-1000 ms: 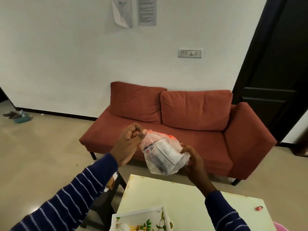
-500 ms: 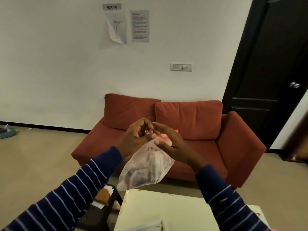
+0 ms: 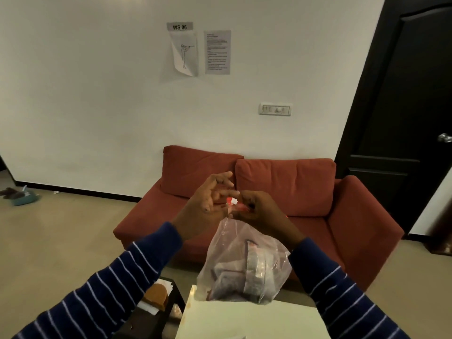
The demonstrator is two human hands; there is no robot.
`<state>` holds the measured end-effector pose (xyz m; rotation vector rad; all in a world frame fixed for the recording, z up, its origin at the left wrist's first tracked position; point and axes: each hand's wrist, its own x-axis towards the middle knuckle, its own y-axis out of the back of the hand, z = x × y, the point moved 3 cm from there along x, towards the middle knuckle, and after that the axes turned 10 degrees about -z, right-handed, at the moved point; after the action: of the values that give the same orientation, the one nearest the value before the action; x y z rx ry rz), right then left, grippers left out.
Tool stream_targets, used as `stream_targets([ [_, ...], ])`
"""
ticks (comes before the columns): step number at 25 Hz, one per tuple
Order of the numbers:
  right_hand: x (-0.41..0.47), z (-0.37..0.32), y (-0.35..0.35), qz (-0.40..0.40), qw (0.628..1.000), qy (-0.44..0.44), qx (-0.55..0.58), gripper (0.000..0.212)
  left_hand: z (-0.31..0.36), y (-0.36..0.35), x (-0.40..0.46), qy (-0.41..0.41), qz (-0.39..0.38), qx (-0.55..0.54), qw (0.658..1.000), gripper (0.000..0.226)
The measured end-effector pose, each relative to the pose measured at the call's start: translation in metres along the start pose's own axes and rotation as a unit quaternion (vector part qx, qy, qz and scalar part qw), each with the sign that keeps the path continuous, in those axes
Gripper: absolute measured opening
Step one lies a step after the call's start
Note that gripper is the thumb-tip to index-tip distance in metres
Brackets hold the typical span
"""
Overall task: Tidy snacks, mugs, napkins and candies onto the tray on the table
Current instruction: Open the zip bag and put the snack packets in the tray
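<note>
**Bag neck being worked at chest height**

Since a second ago the bag has swung from being cradled sideways between both palms to hanging straight down, and both hands have risen to its neck; the tray corner seen earlier at the bottom edge is now out of view.

The clear plastic bag of wrapped snacks point(image 3: 244, 267) hangs above the pale cream table point(image 3: 252, 319), its bottom at the table's far edge, roughly 6 o'clock from the hands. The right hand point(image 3: 259, 211) is closed in a pinch on the red-and-white twisted top point(image 3: 233, 203). The left hand point(image 3: 208, 204) sits at 9 o'clock of that top, fingers spread and loose; whether its thumb touches the plastic I cannot tell.

To do this step well, I judge the right pinch should stay firm while the left fingers tease the closure apart, with the bag kept over the table so anything that drops lands there. Pull gently; thin film tears.

Count: one bag, two hands, one table. Packets inside are too blurred to number. No tray, mugs or napkins show clearly. At 7 o'clock a dark side stand point(image 3: 156, 311) carries one brown rounded item point(image 3: 156, 296) on white papers.
</note>
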<state>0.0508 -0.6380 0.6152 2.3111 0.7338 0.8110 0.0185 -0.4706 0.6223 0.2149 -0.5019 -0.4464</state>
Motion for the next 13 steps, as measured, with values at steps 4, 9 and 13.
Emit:
stream_targets([
  [4, -0.007, -0.006, 0.009, 0.045, 0.999, -0.003, -0.018, 0.014, -0.006, 0.001, -0.008, 0.037, 0.094, 0.01, 0.995, 0.052],
  [9, -0.003, -0.017, 0.013, 0.046, 0.996, -0.022, -0.067, 0.019, 0.001, -0.008, -0.004, -0.003, 0.141, 0.068, 0.988, 0.02],
  [13, -0.003, -0.027, 0.03, 0.085, 0.968, -0.032, -0.232, 0.034, 0.009, -0.011, 0.0, -0.032, 0.181, 0.062, 0.981, 0.015],
])
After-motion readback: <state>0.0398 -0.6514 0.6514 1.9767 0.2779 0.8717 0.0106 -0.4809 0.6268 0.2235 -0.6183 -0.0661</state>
